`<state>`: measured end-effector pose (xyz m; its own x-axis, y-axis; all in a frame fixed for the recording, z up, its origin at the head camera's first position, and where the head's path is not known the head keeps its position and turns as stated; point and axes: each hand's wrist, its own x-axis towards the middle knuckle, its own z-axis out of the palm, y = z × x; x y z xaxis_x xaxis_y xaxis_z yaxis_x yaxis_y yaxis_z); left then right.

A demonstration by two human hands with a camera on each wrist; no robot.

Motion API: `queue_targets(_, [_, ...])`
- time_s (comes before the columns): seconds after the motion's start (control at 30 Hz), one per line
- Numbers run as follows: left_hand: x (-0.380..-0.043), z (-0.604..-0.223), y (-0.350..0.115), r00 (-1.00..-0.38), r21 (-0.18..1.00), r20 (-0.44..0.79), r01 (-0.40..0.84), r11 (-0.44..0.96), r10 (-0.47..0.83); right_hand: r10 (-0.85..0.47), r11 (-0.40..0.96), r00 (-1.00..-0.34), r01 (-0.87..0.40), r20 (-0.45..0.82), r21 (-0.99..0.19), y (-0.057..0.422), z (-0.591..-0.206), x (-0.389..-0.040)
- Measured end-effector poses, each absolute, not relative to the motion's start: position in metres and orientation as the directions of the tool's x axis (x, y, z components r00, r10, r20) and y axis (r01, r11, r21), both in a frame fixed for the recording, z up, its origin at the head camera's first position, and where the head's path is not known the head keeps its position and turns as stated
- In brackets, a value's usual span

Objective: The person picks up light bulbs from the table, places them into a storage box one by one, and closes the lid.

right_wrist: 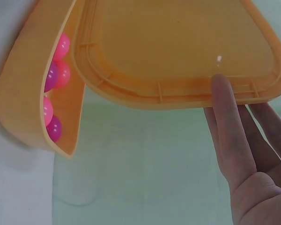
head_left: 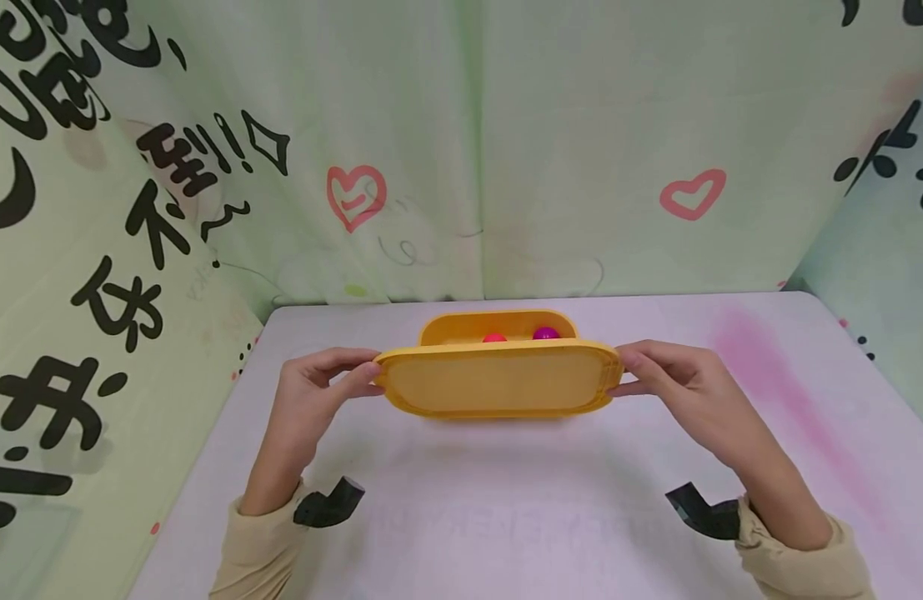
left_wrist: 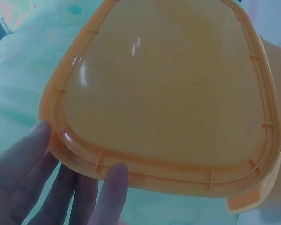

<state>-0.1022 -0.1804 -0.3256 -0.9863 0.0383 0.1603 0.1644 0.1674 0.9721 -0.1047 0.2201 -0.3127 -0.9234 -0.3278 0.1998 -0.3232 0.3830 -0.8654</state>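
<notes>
A long yellow-orange plastic lid [head_left: 499,382] with rounded ends is raised on edge, its ribbed rim side turned toward me. My left hand [head_left: 307,408] pinches its left end between thumb and fingers. At the opposite end my right hand [head_left: 694,404] grips the rim, with the thumb [right_wrist: 227,117] on the near face and the other fingers behind. Behind the lid stands a matching yellow box [right_wrist: 21,93], open at the top and partly hidden in the head view. Inside it lie several pink and purple balls [right_wrist: 55,129].
The box rests on a pale table [head_left: 506,517] with a pink smear [head_left: 784,392] at right. Light green cloth walls [head_left: 581,100] with black writing and red hearts enclose the back and sides. Black straps [head_left: 329,504] stick out from both beige sleeves.
</notes>
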Motion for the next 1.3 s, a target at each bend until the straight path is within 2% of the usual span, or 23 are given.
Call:
queue_targets(0.33, [-0.104, -0.323, -0.176, -0.982, 0.977, 0.187, 0.188, 0.098, 0.013, -0.284, 0.402, -0.936, -0.312, 0.207, -0.861, 0.22, -0.305, -0.104])
queue_targets(0.67, [-0.109, -0.335, -0.173, -0.986, 0.958, 0.164, 0.164, 0.234, 0.023, -0.227, 0.434, -0.957, -0.264, 0.18, -0.861, 0.22, -0.313, -0.108])
queue_targets(0.87, [-0.114, -0.345, -0.173, -0.992, 0.955, 0.12, 0.129, 0.266, 0.05, -0.219, 0.441, -0.963, -0.244, 0.16, -0.864, 0.219, -0.319, -0.112])
queue_targets(1.13, [-0.121, -0.359, -0.171, -0.992, 0.978, 0.106, 0.117, 0.175, 0.071, -0.229, 0.432, -0.958, -0.257, 0.171, -0.864, 0.216, -0.331, -0.119])
queue_targets(1.3, [-0.124, -0.368, -0.169, -0.993, 0.986, 0.096, 0.104, 0.134, 0.065, -0.202, 0.404, -0.954, -0.287, 0.222, -0.869, 0.213, -0.342, -0.124])
